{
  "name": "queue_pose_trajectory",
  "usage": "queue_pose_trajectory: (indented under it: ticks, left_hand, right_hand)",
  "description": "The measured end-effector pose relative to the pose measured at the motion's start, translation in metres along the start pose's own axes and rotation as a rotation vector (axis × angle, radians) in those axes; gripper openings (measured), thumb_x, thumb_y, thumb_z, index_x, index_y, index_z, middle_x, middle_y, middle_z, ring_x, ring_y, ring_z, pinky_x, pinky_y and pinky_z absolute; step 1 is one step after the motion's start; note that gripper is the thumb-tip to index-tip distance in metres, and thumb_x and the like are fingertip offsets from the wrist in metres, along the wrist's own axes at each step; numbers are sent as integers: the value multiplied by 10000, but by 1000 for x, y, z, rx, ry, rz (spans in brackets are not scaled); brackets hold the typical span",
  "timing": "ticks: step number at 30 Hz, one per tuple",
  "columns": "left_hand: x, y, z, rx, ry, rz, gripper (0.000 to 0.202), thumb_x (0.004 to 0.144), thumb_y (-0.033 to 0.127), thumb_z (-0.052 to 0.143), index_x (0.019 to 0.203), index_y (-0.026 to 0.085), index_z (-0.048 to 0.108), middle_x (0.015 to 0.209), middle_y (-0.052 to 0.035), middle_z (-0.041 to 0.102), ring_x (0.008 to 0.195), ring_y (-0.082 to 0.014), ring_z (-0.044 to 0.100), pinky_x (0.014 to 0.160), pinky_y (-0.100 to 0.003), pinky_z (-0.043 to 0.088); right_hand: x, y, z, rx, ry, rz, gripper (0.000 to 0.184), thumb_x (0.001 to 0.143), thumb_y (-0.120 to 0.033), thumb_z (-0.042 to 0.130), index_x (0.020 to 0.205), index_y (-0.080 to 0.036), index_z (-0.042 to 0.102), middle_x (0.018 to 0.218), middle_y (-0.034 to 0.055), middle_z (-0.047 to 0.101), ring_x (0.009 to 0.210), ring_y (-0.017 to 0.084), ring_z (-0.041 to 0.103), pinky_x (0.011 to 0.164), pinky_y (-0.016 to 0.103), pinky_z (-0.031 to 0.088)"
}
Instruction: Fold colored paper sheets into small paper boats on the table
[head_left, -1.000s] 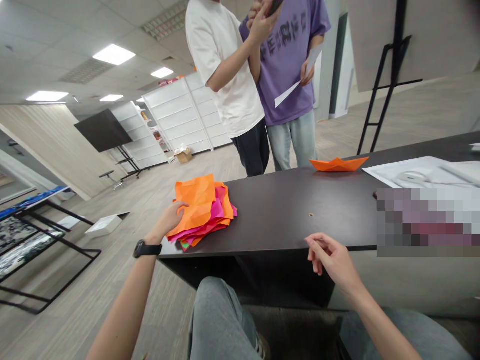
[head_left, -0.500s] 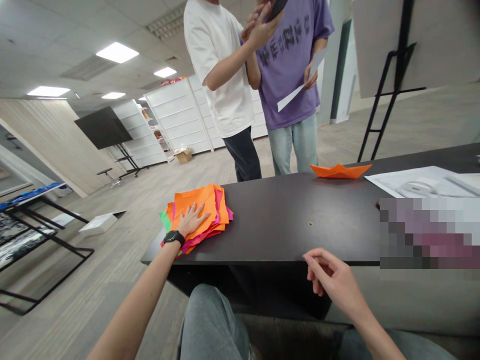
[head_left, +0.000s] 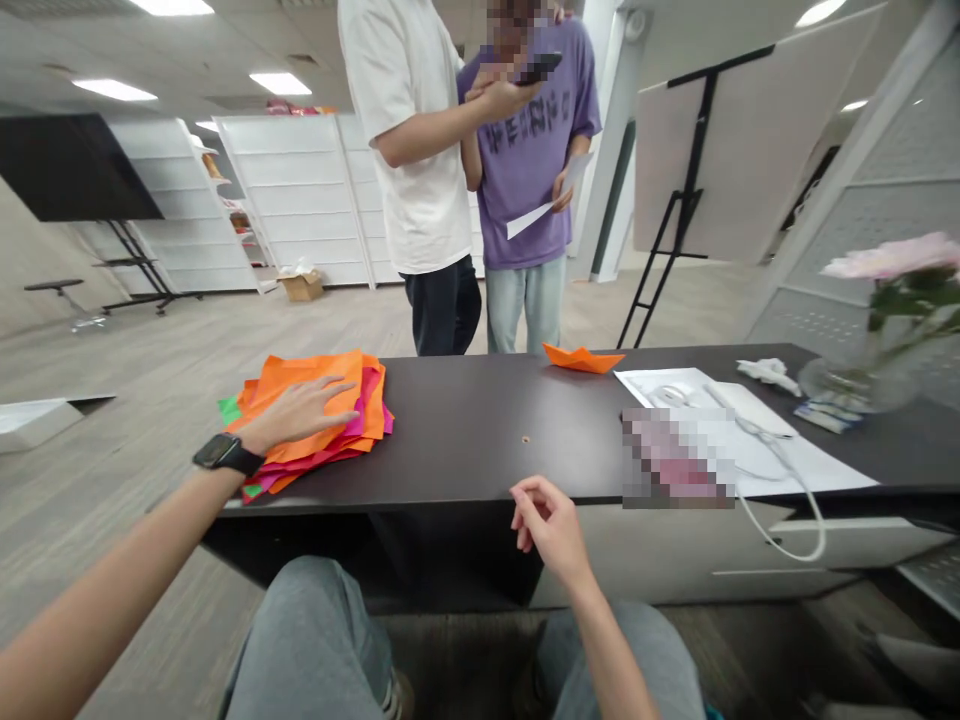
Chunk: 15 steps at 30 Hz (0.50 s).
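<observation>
A stack of coloured paper sheets [head_left: 352, 400], orange on top with pink and green below, lies at the left end of the dark table [head_left: 465, 440]. My left hand [head_left: 296, 412], with a black watch on the wrist, rests flat on the top orange sheet, fingers spread. My right hand [head_left: 551, 525] hovers at the table's near edge, fingers loosely curled with nothing visible in them. A folded orange paper boat [head_left: 581, 358] sits at the far edge of the table.
Two people stand behind the table; one [head_left: 412, 170] holds up a phone, the other [head_left: 532, 170] holds a white sheet. White papers and a cable [head_left: 750, 440] cover the table's right part, beside a glass vase with a pink flower [head_left: 862, 370]. An easel [head_left: 690, 190] stands behind.
My left hand let the lifted orange sheet down and now lies flat on the stack. The camera swung right, bringing the vase into view. My right hand barely moved.
</observation>
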<state>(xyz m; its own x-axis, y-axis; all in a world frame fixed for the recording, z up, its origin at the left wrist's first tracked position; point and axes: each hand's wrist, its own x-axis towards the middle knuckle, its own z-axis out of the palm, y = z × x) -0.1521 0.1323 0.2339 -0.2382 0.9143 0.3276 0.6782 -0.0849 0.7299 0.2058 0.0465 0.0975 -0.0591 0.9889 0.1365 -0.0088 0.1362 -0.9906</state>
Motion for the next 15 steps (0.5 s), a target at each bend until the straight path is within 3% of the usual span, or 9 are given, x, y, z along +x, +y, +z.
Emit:
queue_pose_trajectory:
  ticks: [2, 4, 6, 8, 10, 12, 15]
  left_hand:
    - [-25, 25, -2, 23, -254, 202, 500, 723, 458, 758, 1117, 153, 717, 1314, -83, 658, 1297, -308, 522, 1181, -427, 260]
    - [-62, 48, 8, 85, -518, 541, 522, 842, 481, 643, 1297, 225, 634, 1457, -78, 551, 1372, -310, 441, 1198, -473, 223]
    - [-105, 64, 34, -6, -771, 745, 540, 863, 472, 636, 1369, 295, 569, 1442, -51, 558, 1331, -274, 485, 1209, -463, 212]
    - [-146, 65, 74, -137, -999, 808, 511, 834, 432, 689, 1320, 300, 600, 1276, -26, 661, 1177, -224, 590, 1136, -378, 352]
    - [-181, 52, 122, -220, -1043, 728, 433, 804, 330, 716, 1227, 268, 645, 1053, -6, 718, 993, -189, 644, 977, -308, 469]
    - [-208, 31, 165, -143, -1006, 643, 318, 831, 244, 669, 1148, 258, 664, 991, -11, 709, 956, -187, 644, 903, -298, 493]
    - [-236, 4, 205, 55, -1043, 778, 337, 841, 194, 646, 1168, 275, 656, 1087, -39, 697, 1002, -224, 658, 1040, -432, 422]
  right_hand:
    - [2, 2, -2, 7, 16, -11, 355, 879, -548, 622, 829, -200, 567, 542, -50, 588, 345, 93, 533, 335, 180, 398]
    - [5, 4, -2, 1, 39, -29, 365, 878, -555, 614, 825, -198, 560, 530, -53, 586, 329, 92, 525, 325, 178, 392]
    - [7, 6, -3, -27, 80, -52, 361, 888, -553, 598, 833, -199, 556, 529, -53, 586, 324, 92, 521, 322, 181, 392]
    - [5, 8, -4, -73, 144, -73, 353, 905, -550, 571, 851, -201, 553, 530, -56, 578, 325, 94, 519, 322, 186, 387]
    - [2, 10, -7, -139, 223, -99, 341, 931, -540, 529, 867, -205, 546, 535, -59, 565, 330, 98, 517, 323, 193, 381]
    - [0, 9, -11, -228, 315, -133, 325, 966, -516, 467, 877, -211, 534, 559, -54, 560, 351, 100, 524, 346, 204, 397]
    - [17, -1, -23, -405, 430, -197, 280, 985, -449, 431, 873, -215, 536, 655, -19, 595, 469, 116, 582, 466, 234, 479]
